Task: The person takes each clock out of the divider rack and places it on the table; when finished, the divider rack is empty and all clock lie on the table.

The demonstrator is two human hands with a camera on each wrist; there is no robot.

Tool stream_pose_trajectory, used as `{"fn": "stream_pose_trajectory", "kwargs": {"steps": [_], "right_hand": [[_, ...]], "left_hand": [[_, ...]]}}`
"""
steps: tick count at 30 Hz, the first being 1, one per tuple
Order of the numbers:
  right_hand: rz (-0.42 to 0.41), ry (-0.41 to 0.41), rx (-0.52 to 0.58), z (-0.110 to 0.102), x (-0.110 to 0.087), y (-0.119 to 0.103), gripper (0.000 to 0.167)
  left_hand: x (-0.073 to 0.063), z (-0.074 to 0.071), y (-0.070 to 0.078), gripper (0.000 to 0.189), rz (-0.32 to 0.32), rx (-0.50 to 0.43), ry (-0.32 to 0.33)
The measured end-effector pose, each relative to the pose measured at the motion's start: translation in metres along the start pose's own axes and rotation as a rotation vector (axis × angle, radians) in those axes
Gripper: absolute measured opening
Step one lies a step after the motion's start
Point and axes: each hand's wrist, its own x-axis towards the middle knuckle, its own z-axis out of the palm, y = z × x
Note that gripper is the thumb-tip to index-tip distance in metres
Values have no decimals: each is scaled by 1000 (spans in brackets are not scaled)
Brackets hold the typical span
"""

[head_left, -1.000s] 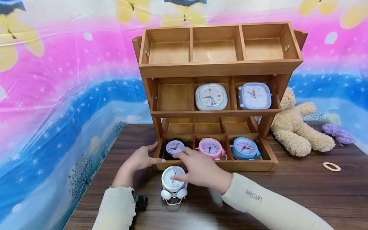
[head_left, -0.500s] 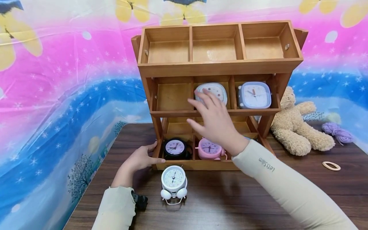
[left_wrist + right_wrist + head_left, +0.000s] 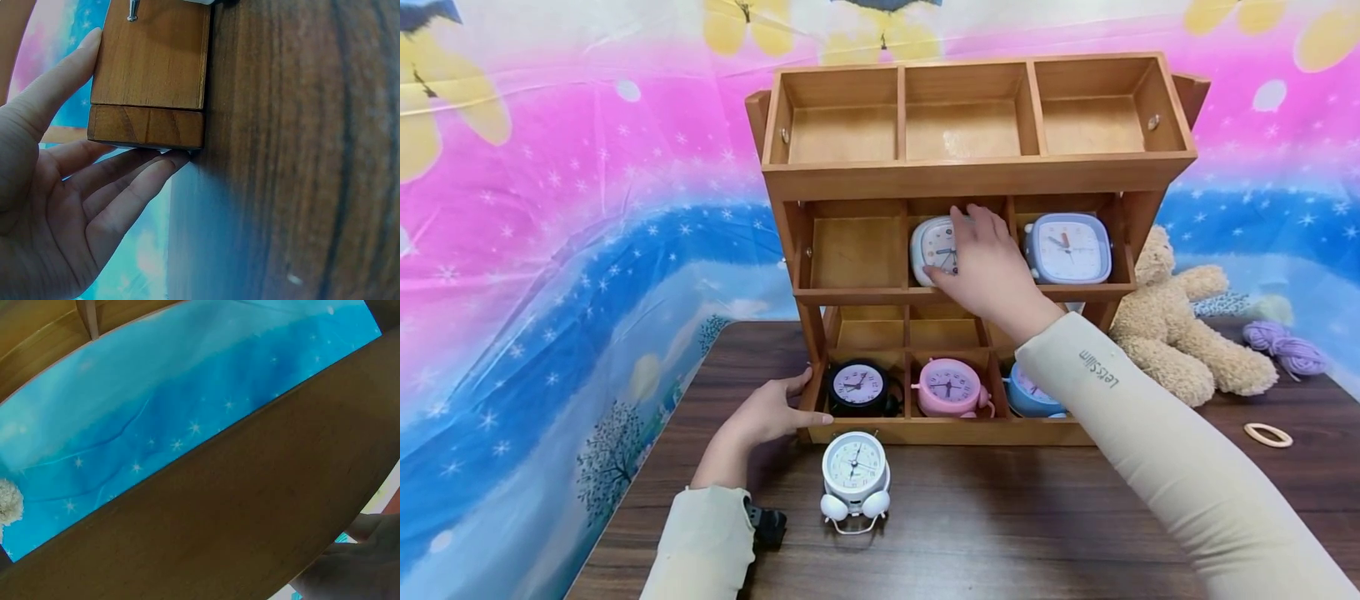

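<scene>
My right hand (image 3: 992, 267) is on a pale blue-and-white clock (image 3: 934, 250) in the shelf's middle row, centre compartment. The thumb lies low across its face and the fingers reach over its top, hiding its right part. The wooden shelf's (image 3: 955, 433) lower left corner is held by my left hand (image 3: 767, 412), thumb at the front; the left wrist view shows its fingers touching the wood's other side. On the table in front stands a white twin-bell alarm clock (image 3: 854, 467). In the right wrist view, my right hand (image 3: 356, 569) is partly hidden by a board.
Black (image 3: 857, 387), pink (image 3: 950, 387) and blue (image 3: 1030, 392) clocks sit in the bottom row. A lavender clock (image 3: 1067, 248) fills the middle row's right compartment. A teddy bear (image 3: 1180, 342), purple yarn (image 3: 1285, 346) and a wooden ring (image 3: 1267, 435) lie right of the shelf.
My right hand has risen from above the white twin-bell clock to the middle row and now grasps the pale blue-and-white clock. The left hand stays at the shelf corner.
</scene>
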Motion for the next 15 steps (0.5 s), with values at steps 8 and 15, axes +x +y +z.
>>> {"fn": "stream_pose_trajectory", "kwargs": {"steps": [8, 15], "right_hand": [[115, -54, 32, -3, 5, -4, 111], [170, -72, 35, -5, 9, -10, 113]], "left_hand": [[0, 0, 0, 92, -7, -15, -5], [0, 0, -1, 91, -15, -23, -4]]}}
